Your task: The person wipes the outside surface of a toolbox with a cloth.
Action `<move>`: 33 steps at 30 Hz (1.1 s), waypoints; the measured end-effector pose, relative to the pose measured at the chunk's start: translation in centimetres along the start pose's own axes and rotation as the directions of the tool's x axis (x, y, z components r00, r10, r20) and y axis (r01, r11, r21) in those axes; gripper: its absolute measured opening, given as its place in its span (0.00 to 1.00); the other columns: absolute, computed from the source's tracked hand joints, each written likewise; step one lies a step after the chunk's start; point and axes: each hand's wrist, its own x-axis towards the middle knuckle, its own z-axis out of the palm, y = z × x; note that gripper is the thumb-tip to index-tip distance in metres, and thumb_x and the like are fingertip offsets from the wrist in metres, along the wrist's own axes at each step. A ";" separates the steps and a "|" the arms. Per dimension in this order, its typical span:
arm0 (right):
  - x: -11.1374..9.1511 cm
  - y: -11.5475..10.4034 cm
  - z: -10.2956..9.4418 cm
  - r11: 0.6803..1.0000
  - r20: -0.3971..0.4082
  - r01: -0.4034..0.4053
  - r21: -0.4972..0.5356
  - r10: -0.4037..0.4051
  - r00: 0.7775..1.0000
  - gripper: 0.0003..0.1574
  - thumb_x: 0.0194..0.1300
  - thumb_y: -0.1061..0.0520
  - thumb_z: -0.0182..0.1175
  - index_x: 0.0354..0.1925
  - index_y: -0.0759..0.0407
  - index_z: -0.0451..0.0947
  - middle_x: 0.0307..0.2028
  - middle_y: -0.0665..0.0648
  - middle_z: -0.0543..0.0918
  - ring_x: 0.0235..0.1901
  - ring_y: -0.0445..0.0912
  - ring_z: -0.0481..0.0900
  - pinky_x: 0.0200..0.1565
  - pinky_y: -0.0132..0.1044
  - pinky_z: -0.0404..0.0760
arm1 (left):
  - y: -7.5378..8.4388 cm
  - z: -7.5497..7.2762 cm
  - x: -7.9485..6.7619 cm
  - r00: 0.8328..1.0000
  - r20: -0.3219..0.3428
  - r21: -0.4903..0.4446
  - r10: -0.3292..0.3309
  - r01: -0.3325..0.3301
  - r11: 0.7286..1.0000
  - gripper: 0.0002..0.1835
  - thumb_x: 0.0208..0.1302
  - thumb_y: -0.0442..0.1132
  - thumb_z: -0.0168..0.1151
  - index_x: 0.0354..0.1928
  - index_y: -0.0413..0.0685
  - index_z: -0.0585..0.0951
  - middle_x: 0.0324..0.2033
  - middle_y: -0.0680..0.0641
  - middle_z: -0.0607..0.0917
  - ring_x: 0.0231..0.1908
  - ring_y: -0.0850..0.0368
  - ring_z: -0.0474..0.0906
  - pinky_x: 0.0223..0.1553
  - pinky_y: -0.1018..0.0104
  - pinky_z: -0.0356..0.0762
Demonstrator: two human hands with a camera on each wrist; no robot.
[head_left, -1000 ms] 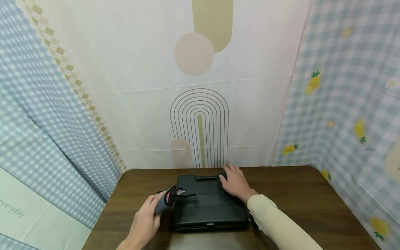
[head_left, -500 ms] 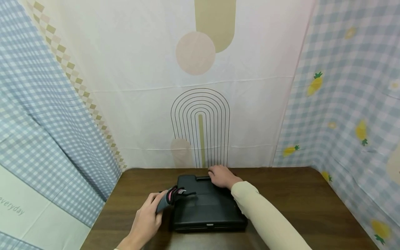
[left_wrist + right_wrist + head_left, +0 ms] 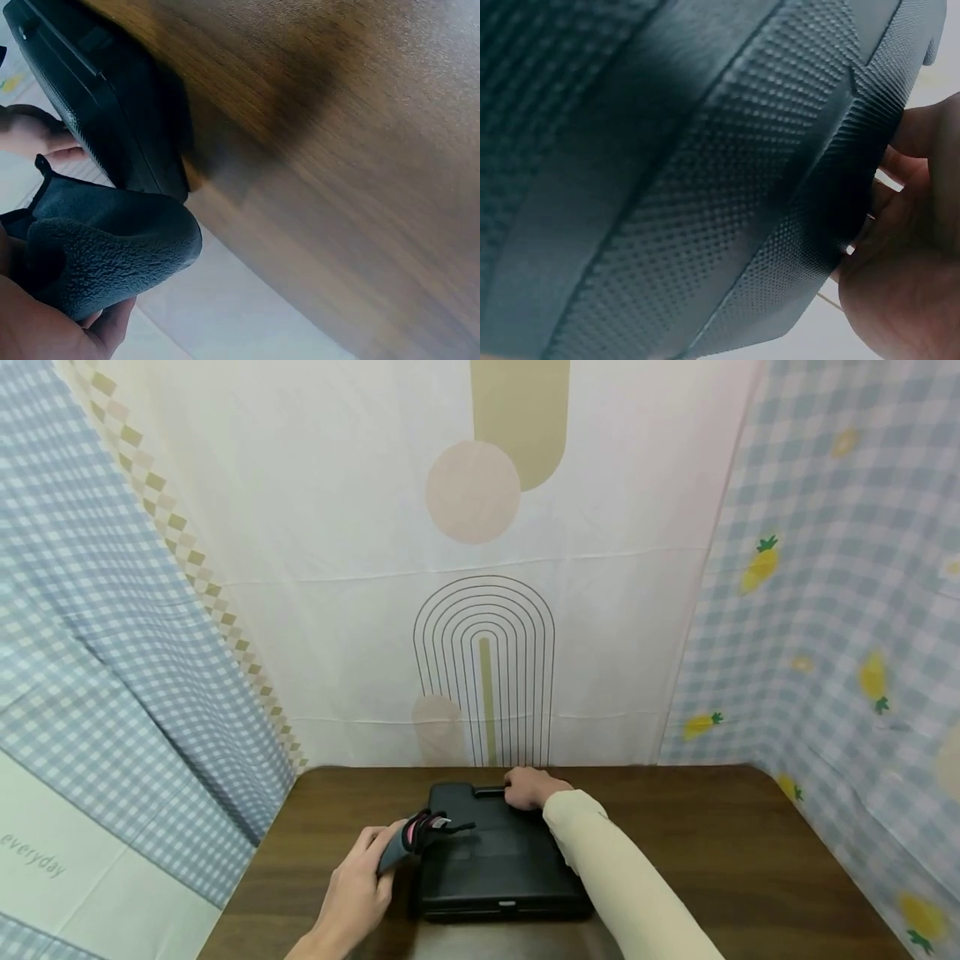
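Note:
A black plastic carrying case lies flat on the table, its latch side towards me and its handle at the far edge. My right hand grips the handle's right part; in the right wrist view the fingers curl over the edge of the textured case. My left hand holds a folded grey-blue fleecy cloth with dark edging beside the case's left side. Black cord-like strips, a bit of pink and a white tag show at the cloth's far end.
The brown wooden table extends to both sides of the case. A white patterned cloth hangs at its far edge. Blue checked cloths hang at the left and right.
My right hand has moved left from the case's far right corner to the handle and now grips it. The left hand stays nearly in place with the folded cloth.

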 end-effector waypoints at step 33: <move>-4.8 -1.9 -7.2 0.979 -0.207 0.190 -0.075 -0.201 0.957 0.14 0.83 0.51 0.58 0.52 0.55 0.86 0.41 0.54 0.88 0.36 0.45 0.82 0.45 0.48 0.84 | -0.9 -2.0 1.3 0.995 -0.052 -0.132 -0.091 0.083 0.988 0.26 0.70 0.27 0.68 0.67 0.51 0.82 0.49 0.46 0.88 0.51 0.48 0.88 0.50 0.44 0.86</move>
